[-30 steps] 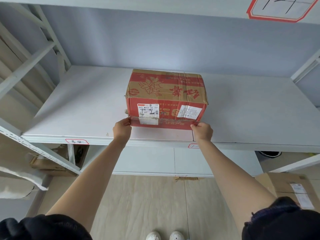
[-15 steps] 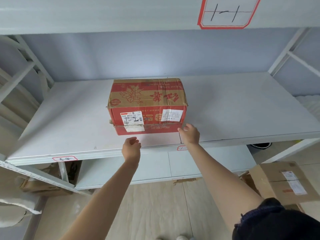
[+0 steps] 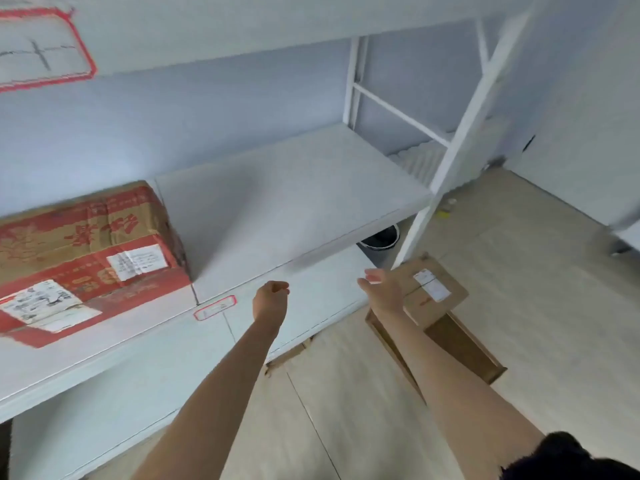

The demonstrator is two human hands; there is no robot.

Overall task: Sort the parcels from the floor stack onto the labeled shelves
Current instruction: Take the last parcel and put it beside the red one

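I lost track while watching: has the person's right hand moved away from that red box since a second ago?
Yes. The right hand has left the red box on the shelf and now hangs off its front edge, open, above the brown parcel on the floor.

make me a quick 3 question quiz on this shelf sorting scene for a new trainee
1. True or false: the red and brown parcel rests on the white shelf.
2. What does the left hand hold? A) a parcel B) a label C) nothing
3. Where is the brown parcel with the white label: on the shelf or on the floor stack?

Key
1. True; neither hand touches it.
2. C; its fingers are loosely curled and empty.
3. On the floor stack, just past the right hand, which is open and also empty.
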